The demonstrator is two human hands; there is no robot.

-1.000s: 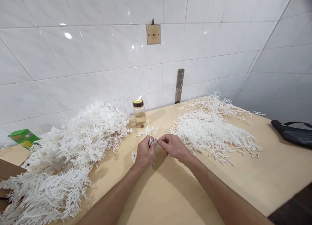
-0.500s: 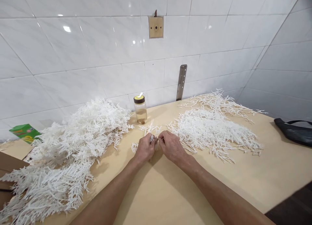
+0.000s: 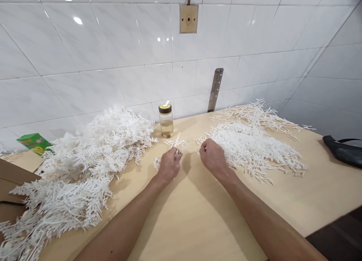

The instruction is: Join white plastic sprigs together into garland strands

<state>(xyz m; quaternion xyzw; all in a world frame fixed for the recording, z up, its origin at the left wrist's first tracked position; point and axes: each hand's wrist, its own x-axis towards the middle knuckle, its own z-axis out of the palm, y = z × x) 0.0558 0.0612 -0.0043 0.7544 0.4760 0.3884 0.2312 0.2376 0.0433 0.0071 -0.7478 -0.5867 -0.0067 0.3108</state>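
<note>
My left hand (image 3: pixel 169 164) is closed on a small bunch of white plastic sprigs (image 3: pixel 175 145) at the middle of the wooden table (image 3: pixel 198 215). My right hand (image 3: pixel 212 156) is a short way to the right, fingers curled, at the near edge of the right heap of white sprigs (image 3: pixel 251 148); whether it holds one I cannot make out. A big heap of white branched sprigs (image 3: pixel 85 166) covers the table's left side. A small clear jar with a brown lid (image 3: pixel 166 120) stands just behind my hands.
A tiled wall runs behind the table, with a metal strip (image 3: pixel 215 89) and a beige switch plate (image 3: pixel 188 18) on it. A green packet (image 3: pixel 34 143) lies far left, cardboard (image 3: pixel 11 185) at the left edge, a black bag (image 3: pixel 343 151) at the right.
My hands were together on the small bunch; now my right hand has drawn away to the right, toward the right heap. The left keeps the bunch. The view has tilted down slightly.
</note>
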